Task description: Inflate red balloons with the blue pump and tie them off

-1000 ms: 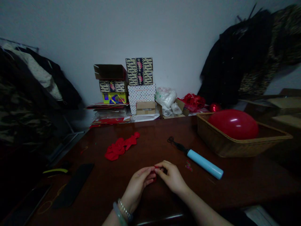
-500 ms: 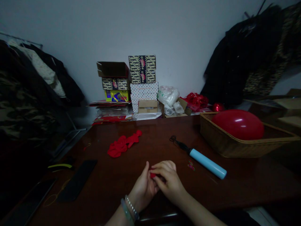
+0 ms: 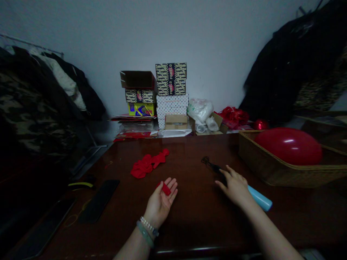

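My left hand (image 3: 160, 200) lies palm up on the dark wooden table (image 3: 189, 220), fingers loosely curled, with a small red uninflated balloon (image 3: 165, 188) resting across its fingertips. My right hand (image 3: 235, 185) reaches out to the right, fingers spread, over the light blue hand pump (image 3: 258, 198); its black nozzle (image 3: 213, 165) points away to the left. A pile of red uninflated balloons (image 3: 148, 164) lies further back on the table.
A wicker basket (image 3: 271, 169) on the right holds a red inflated balloon (image 3: 290, 145). Stacked boxes (image 3: 169, 94), plastic bags and red ribbon (image 3: 233, 116) line the wall. A black phone (image 3: 99, 200) lies at left. Dark clothing hangs on both sides.
My hands were joined together over the small red balloon; they have parted. The left keeps the balloon and has turned palm up, and the right has moved right to the pump.
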### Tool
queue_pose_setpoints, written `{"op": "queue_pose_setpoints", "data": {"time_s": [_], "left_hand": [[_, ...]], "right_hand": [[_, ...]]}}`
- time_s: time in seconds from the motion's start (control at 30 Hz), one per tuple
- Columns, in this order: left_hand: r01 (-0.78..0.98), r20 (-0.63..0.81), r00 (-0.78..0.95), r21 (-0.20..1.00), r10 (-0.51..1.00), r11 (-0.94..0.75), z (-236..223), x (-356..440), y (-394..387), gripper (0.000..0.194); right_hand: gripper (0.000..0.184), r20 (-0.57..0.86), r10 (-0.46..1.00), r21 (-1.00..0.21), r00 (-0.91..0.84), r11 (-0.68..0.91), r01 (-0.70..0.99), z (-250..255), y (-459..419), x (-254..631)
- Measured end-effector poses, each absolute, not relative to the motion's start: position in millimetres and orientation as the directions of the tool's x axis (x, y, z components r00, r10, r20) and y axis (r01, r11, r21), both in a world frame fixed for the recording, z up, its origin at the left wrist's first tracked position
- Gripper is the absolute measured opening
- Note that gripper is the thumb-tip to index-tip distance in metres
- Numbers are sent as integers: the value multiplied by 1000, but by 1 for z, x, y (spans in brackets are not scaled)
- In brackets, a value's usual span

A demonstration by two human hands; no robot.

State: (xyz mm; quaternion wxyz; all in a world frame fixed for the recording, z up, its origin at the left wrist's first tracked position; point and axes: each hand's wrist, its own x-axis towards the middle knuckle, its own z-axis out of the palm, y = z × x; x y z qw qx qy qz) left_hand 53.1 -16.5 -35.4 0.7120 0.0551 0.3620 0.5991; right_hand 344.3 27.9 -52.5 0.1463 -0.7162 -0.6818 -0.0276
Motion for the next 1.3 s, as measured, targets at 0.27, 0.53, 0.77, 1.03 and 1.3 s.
{"op": "queue_pose_setpoints", "data": {"time_s": [0.27, 0.53, 0.77, 1.03, 1.3], "left_hand": [[-820, -478, -30, 514, 878, 252, -42, 53, -10, 27], [-814, -386, -136, 568, 912, 119, -44, 45, -3, 30], [-830, -392, -224, 556, 892, 36, -50, 27, 8, 22], [-853, -365, -271, 520, 891, -47, -50, 11, 19, 21], [-841, -341, -263, 540, 902, -41, -52, 14, 19, 22]], "right_hand": [[60, 29, 966, -84, 256, -253, 964, -73, 40, 388], [52, -3, 973, -86, 231, -230, 969, -68, 42, 410], [52, 445, 872, -273, -205, 349, 896, -53, 19, 353], [54, 415, 807, -289, -421, 556, 780, -52, -6, 292], [59, 408, 797, -253, -445, 567, 784, -66, -8, 274]]}}
